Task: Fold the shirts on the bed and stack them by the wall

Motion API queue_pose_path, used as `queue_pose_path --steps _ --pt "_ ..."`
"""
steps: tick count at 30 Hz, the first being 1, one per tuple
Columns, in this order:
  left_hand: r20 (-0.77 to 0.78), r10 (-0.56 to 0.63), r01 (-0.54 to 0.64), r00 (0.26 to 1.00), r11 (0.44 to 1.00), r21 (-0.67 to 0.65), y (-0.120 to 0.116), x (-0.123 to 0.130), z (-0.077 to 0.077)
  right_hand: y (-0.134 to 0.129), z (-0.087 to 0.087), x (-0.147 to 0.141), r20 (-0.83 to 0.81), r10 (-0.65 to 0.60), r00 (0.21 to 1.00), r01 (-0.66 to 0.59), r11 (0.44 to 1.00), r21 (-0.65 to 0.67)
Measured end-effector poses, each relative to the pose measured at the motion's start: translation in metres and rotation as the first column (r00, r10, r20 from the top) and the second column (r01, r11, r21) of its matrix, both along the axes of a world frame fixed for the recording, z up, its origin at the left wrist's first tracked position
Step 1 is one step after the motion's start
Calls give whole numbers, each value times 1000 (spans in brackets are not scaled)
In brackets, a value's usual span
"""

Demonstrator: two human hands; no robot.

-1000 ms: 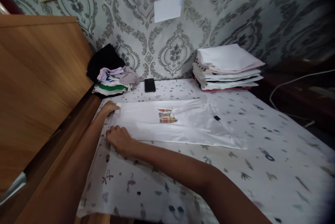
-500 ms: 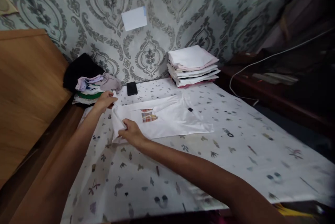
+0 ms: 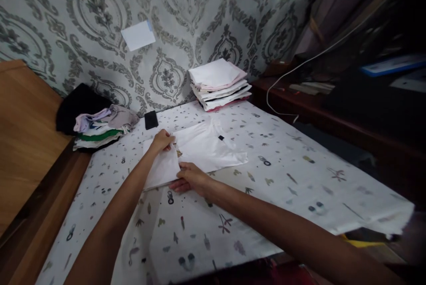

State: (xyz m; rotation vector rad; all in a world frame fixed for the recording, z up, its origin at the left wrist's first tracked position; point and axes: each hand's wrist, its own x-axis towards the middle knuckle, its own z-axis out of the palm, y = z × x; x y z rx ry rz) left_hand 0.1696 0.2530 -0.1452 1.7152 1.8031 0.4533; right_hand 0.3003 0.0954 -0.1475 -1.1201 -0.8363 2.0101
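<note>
A white shirt [image 3: 203, 145] lies on the patterned sheet [image 3: 213, 214], its hem end folded over onto its middle. A small dark label shows near its collar, and only a sliver of the printed patch peeks out past the folded edge. My left hand [image 3: 162, 140] pinches the far corner of that fold, fingers closed on the cloth. At the near corner, my right hand [image 3: 191, 179] grips the same folded edge between thumb and fingers, with some fingers beneath it.
Behind, against the wallpaper, stands a stack of folded white clothes [image 3: 219, 85]. A pile of mixed clothes [image 3: 100, 125] sits at the left by a wooden panel [image 3: 29, 138]. A black phone [image 3: 151, 120] lies near the wall. A white cable [image 3: 271, 98] hangs at the right.
Both hands have carried the shirt's hem end rightward over its middle, covering most of the printed patch. The camera view has turned to the right.
</note>
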Motion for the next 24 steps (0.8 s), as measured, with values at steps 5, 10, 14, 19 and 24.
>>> queue_pose_path --steps 5,10,14,19,24 --pt "-43 -76 80 996 991 107 11 -18 3 5 -1 3 -17 42 999 -42 998 -36" --pt "-147 -201 235 969 935 267 26 -25 2 11 0 4 26 82 996 -82 997 -10" --pt "-192 -313 359 930 887 292 34 -18 -6 15 3 6 99 105 990 -104 994 -17" --pt "-216 -343 395 914 874 283 39 -17 -9 15 1 6 85 79 993 -84 995 56" --pt "-179 -332 374 926 869 325 42 -24 -5 18 -9 5 127 -32 991 -8 953 302"
